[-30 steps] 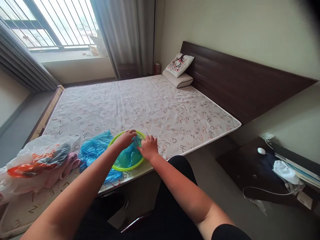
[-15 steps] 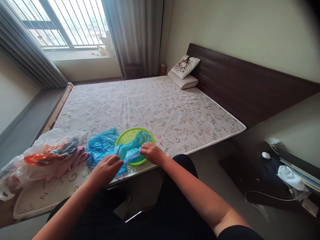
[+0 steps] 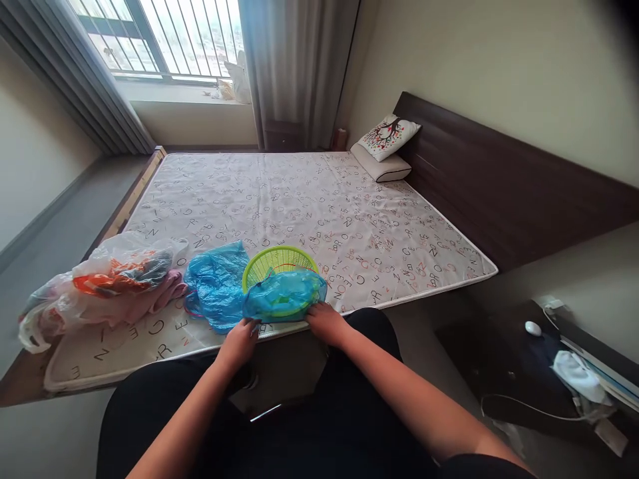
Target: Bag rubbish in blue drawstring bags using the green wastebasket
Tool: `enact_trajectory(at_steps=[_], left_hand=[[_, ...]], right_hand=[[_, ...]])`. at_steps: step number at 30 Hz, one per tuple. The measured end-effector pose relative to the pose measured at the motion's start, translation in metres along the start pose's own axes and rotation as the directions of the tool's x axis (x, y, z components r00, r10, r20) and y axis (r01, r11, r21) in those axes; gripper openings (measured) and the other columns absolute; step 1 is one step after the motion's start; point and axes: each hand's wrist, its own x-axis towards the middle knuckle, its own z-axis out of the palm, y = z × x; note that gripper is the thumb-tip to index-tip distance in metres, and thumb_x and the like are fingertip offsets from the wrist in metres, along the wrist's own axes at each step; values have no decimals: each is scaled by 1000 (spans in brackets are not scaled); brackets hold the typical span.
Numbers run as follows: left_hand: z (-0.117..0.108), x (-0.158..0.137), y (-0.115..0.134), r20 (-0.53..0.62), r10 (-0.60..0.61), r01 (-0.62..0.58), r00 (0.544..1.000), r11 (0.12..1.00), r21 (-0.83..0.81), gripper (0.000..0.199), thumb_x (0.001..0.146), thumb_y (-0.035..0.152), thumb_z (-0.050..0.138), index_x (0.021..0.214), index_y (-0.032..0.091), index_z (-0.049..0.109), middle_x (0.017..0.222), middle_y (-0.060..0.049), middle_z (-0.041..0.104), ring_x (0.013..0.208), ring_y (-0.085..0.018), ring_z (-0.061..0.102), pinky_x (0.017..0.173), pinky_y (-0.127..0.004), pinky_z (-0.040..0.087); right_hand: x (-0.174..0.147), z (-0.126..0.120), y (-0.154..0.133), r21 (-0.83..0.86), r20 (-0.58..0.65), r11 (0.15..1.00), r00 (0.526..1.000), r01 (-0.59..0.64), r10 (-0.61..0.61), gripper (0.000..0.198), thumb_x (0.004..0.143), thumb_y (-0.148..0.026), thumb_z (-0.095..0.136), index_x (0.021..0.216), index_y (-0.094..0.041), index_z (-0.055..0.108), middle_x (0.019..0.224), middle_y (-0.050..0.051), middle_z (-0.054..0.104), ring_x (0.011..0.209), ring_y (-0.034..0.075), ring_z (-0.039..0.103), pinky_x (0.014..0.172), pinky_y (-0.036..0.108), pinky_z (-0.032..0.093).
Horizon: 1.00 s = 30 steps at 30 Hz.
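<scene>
left hand (image 3: 238,344): fingers pinch near-left edge of blue plastic bag (image 3: 284,291) | right hand (image 3: 328,324): fingers grip its near-right edge | bag: draped over front of green plastic basket (image 3: 278,258), on letter-print mattress (image 3: 309,206)

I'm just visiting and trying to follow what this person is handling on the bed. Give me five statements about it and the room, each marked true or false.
1. The left hand and the right hand hold the near edge of a blue plastic sheet. True.

2. The green basket stands on the floor. False: the basket is on the mattress, near its edge.

3. A crumpled blue bag lies just left of the basket. True.

4. The tree-print pillow lies on the windowsill. False: that pillow rests on a plain pale pillow by the headboard.

5. Upright bars show at the window. True.
</scene>
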Motion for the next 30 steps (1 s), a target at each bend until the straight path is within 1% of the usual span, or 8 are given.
enact_trajectory(at_steps=[5,8,10,14,19,23,26,30], left_hand=[[2,24,-16,-115,-373,287,921,846,-450,26,90,34,54,100,19,72,110,-14,79,110,-35,74,101,-47,56],[-2,28,-18,-337,-493,228,802,775,-590,39,85,50,61,107,18,69,113,-16,75,109,-35,72,102,-50,54],[-4,32,-14,-380,-486,147,787,746,-650,55,82,59,67,118,17,66,124,-18,71,115,-35,70,103,-49,54],[-7,46,-7,-250,-475,176,844,684,-708,52,81,60,67,110,17,69,104,-13,75,98,-32,72,92,-44,55],[-17,76,-4,-322,-570,155,755,633,-758,35,82,48,65,100,18,65,91,-7,70,82,-23,64,78,-34,51],[-37,117,-8,-312,-570,144,760,616,-774,36,82,49,63,101,18,61,87,-3,65,73,-17,57,68,-28,46],[-56,146,-17,-253,-544,199,800,638,-744,38,76,52,71,92,17,66,72,0,61,61,-15,49,58,-26,37],[-67,168,-23,-1,-427,295,904,627,-720,45,61,50,85,88,16,72,66,0,64,57,-15,52,55,-26,38]], right_hand=[[-4,-8,23,455,-194,870,932,-190,305,22,95,-14,57,103,-18,78,107,10,77,103,24,71,97,37,56],[3,-22,27,486,-476,852,759,-194,444,23,99,-23,53,102,-19,75,101,11,73,98,25,68,96,41,56],[19,-31,26,414,-553,893,730,-178,402,25,97,-31,63,117,-20,74,122,15,70,119,30,63,110,49,50],[62,-42,32,472,-396,863,831,-182,392,18,84,-19,77,102,-22,76,145,15,60,145,35,47,125,55,35],[99,-49,61,779,-226,560,706,-282,671,9,81,-14,63,87,-21,64,122,10,68,120,24,61,114,39,44],[117,-47,80,823,-98,426,645,-375,758,6,86,-22,55,90,-22,59,93,3,67,93,21,60,93,34,51],[128,-44,89,854,47,307,650,-421,759,6,83,-20,57,88,-23,58,81,0,64,83,20,58,83,32,51],[133,-44,102,889,309,100,746,-447,590,5,85,-25,63,83,-21,62,73,3,67,78,22,64,76,34,57]])
